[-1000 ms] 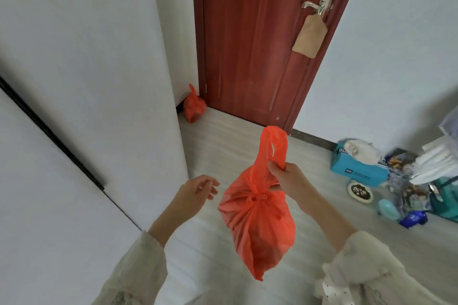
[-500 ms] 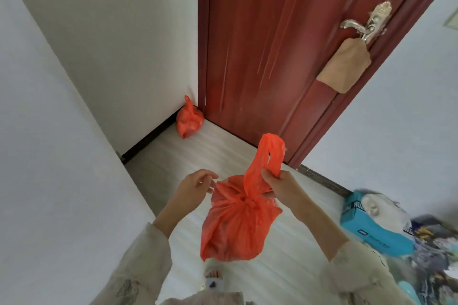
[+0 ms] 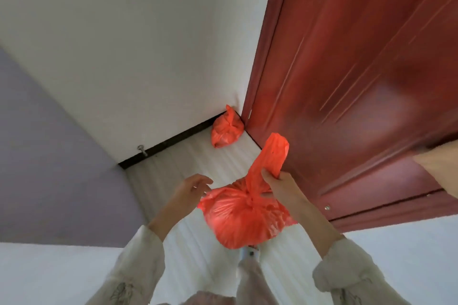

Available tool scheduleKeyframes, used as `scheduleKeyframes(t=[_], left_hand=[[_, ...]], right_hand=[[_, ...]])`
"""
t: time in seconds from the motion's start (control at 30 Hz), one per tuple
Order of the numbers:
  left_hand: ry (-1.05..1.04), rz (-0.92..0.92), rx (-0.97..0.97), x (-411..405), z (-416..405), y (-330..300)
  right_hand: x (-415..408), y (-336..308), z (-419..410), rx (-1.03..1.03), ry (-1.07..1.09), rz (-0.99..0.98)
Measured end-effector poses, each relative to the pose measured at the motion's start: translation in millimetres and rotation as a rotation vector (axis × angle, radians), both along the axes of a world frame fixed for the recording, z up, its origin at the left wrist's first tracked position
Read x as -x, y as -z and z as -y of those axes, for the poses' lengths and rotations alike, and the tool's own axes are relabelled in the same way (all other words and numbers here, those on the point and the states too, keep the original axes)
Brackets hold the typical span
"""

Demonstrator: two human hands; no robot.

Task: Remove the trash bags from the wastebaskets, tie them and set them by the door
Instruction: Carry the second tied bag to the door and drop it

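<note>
Tied bag point(image 3: 244, 220) hung by handle in right hand point(image 3: 278, 184) for carrying | left hand point(image 3: 190, 187) loose, empty | other bag point(image 3: 226, 130) parked at door point(image 3: 359, 69)

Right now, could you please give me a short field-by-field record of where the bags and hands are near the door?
held bag: orange trash bag, knotted, hanging above the floor
right hand: grips the bag's handle loop above the knot
left hand: fingers relaxed, beside the bag, holding nothing
second bag: orange, tied, on the floor in the corner by the door frame
door: red-brown, shut
floor: pale planks
</note>
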State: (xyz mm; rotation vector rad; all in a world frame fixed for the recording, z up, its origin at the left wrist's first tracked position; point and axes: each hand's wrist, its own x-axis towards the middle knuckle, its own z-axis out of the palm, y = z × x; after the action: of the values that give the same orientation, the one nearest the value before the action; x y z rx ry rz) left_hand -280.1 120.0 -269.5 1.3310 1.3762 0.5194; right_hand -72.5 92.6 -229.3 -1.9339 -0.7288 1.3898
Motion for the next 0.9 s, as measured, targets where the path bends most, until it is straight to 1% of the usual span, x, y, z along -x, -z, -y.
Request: scheduleKeyframes(t=[0.13,0.23,0.37,0.53,0.67,0.73,0.83,0.9], left_hand=[[-0.089,-0.031,0.031,-37,-36,12],[-0.155,-0.024,0.095,-53,-59,24],[-0.322,-0.009,0.151,-52,-102,50],[-0.470,0.033,0.174,-38,-181,90],[-0.517,0.027,0.232,-17,-244,141],[-0.527,0.008,0.253,-6,-272,169],[-0.530,-0.052,0.280,9,-302,213],[-0.534,-0.101,0.299,15,-322,249]], right_hand=[[-30,14,-73,0.048,-0.188,-0.041],[-36,31,-130,0.077,-0.276,-0.022],[-25,67,-205,0.125,-0.383,-0.029],[6,114,-308,0.195,-0.504,0.026],[27,173,-386,0.224,-0.544,0.037],[39,208,-421,0.249,-0.514,0.009],[55,264,-459,0.359,-0.525,-0.004],[67,304,-486,0.409,-0.580,-0.018]])
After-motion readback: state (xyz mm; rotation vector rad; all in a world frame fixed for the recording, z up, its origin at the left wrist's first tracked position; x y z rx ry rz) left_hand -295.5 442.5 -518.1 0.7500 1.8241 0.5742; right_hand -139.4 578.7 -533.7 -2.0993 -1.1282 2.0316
